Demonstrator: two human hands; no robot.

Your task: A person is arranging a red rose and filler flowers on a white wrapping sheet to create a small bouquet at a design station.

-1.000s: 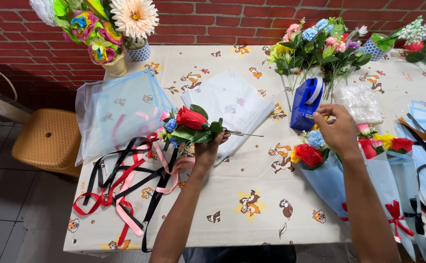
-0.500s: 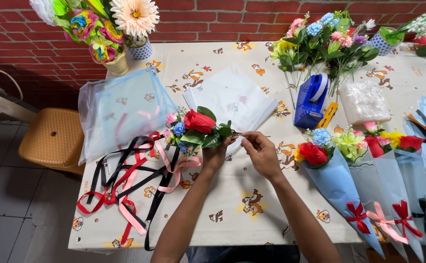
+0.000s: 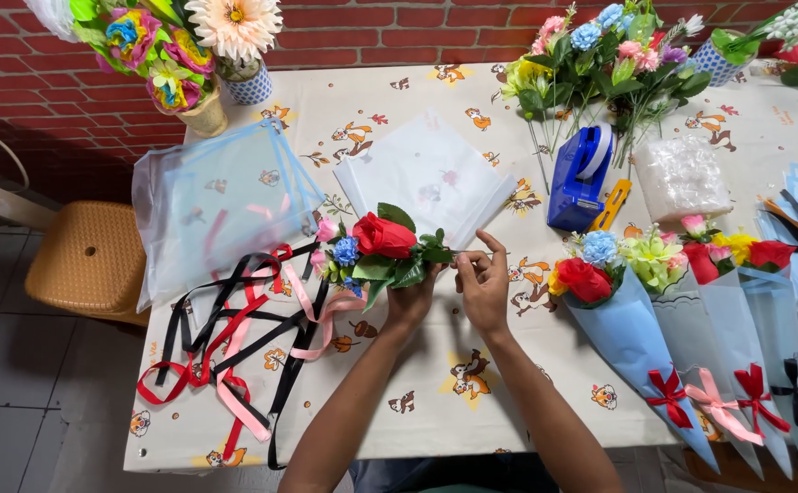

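Centre of frame, over the table (image 3: 509,402). Left hand (image 3: 411,301) closed around the stems of a small bunch of flowers (image 3: 376,248): red rose, blue and pink blooms, green leaves. The bunch lies near level, long axis left to right in the frame, heads pointing left toward the loose ribbons (image 3: 235,356), stem ends pointing right. Right hand (image 3: 483,288) sits just beside, at the stem end, fingertips pinched together there; whether they hold tape or the stems, I cannot tell. Blue tape dispenser (image 3: 580,178) upper right of the hands, apart. Wrapped bouquets (image 3: 691,338) at right.
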